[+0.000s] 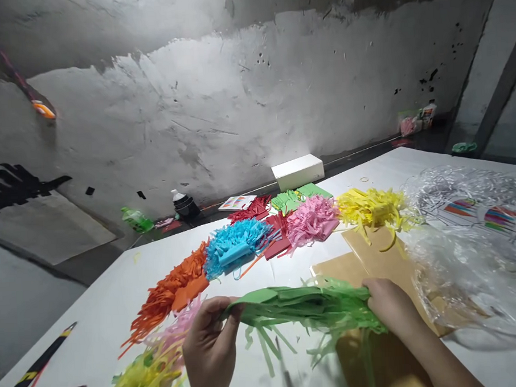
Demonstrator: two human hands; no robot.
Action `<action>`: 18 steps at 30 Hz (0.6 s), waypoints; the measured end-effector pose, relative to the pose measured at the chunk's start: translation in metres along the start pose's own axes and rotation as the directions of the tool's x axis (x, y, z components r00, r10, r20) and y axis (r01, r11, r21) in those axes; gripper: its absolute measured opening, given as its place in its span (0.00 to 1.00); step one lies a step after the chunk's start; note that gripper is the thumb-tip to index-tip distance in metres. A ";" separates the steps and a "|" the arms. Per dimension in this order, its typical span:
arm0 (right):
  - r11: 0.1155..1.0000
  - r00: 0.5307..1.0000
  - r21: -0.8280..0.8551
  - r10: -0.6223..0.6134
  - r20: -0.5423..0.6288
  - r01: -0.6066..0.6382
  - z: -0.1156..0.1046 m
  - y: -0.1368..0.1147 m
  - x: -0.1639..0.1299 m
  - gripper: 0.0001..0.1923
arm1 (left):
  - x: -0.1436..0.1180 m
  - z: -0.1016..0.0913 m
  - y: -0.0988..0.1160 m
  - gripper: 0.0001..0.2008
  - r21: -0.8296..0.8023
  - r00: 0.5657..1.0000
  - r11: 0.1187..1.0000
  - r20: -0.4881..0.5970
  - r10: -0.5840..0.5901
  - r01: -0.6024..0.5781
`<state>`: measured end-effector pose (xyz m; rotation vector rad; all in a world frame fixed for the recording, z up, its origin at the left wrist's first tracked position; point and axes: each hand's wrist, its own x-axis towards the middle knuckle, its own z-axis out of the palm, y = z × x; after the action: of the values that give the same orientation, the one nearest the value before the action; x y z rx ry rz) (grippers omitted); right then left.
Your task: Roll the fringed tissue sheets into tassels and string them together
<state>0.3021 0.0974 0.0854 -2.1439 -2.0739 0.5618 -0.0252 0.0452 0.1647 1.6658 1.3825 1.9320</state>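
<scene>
Stretched between my two hands is a bundle of green paper strips (297, 306), held above the white table. My left hand (211, 341) pinches its left end between thumb and fingers. At the other end, my right hand (385, 302) closes around the fringe. Loose green strips dangle below the bundle. Beneath it lies brown cardboard (359, 360). Close to my left hand are pink strips (182, 325) and a heap of yellow strips (144, 378).
Fringed paper bunches in orange (176, 288), blue (237, 246), pink (313, 219) and yellow (369, 206) line the table. Clear plastic (471, 281) covers the right side. A black-and-yellow cutter (45, 359) lies at left. A white box (297, 172) stands by the wall.
</scene>
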 end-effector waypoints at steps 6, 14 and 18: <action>0.977 0.990 0.159 -0.139 -0.012 0.139 0.003 0.002 0.005 0.12 | -0.020 0.002 -0.011 0.09 0.141 0.959 0.981 0.267 0.093 -0.134; 0.791 0.877 0.385 -0.464 -0.127 0.475 0.015 -0.022 -0.031 0.16 | -0.021 0.026 -0.008 0.10 0.199 0.937 0.965 0.337 0.094 -0.168; 0.749 0.781 0.221 -0.600 -0.172 0.624 0.045 -0.042 -0.049 0.29 | -0.021 0.028 -0.003 0.08 0.236 0.953 0.970 0.304 -0.021 -0.053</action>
<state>0.2472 0.0442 0.0671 -1.1975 -2.3079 0.5904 0.0049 0.0463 0.1465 1.9892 1.5265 1.4767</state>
